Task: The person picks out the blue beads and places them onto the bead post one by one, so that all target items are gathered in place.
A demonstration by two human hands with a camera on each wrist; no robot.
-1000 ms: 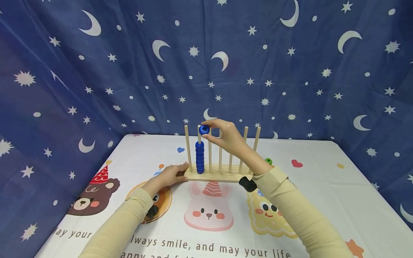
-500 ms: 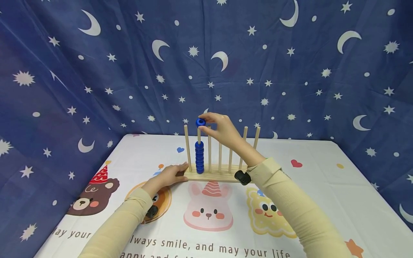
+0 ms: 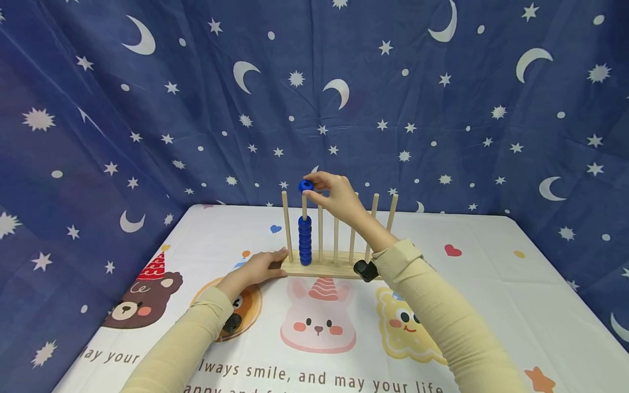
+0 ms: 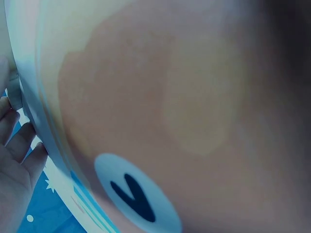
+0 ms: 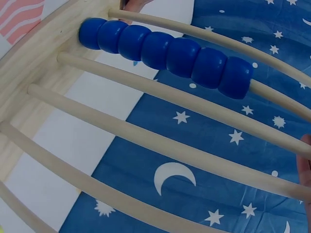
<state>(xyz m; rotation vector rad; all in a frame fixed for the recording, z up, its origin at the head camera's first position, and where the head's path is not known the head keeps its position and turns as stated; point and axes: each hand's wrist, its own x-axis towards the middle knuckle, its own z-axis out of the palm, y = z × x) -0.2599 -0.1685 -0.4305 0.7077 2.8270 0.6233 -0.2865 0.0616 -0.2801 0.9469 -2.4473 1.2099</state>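
A wooden peg rack (image 3: 324, 268) stands upright on the table, with a row of several pegs. Blue beads (image 3: 305, 240) are stacked on its second peg from the left; the right wrist view shows this bead stack (image 5: 167, 53) close up. At the top of that peg, my right hand (image 3: 338, 197) pinches another blue bead (image 3: 306, 186) between thumb and fingers, its hole partly visible. Whether the peg's tip is inside the bead I cannot tell. My left hand (image 3: 259, 267) grips the left end of the rack's base; the left wrist view catches its fingers (image 4: 36, 158) at the edge.
A white tablecloth (image 3: 275, 355) with cartoon prints covers the table. Behind it hangs a blue curtain (image 3: 275, 109) with moons and stars. My right forearm (image 3: 432, 305) crosses in front of the rack's right end and hides part of it.
My right hand has moved up and slightly left with the blue bead, to the second peg's top, and has stayed nearly still over the last half second. The left hand has not moved.
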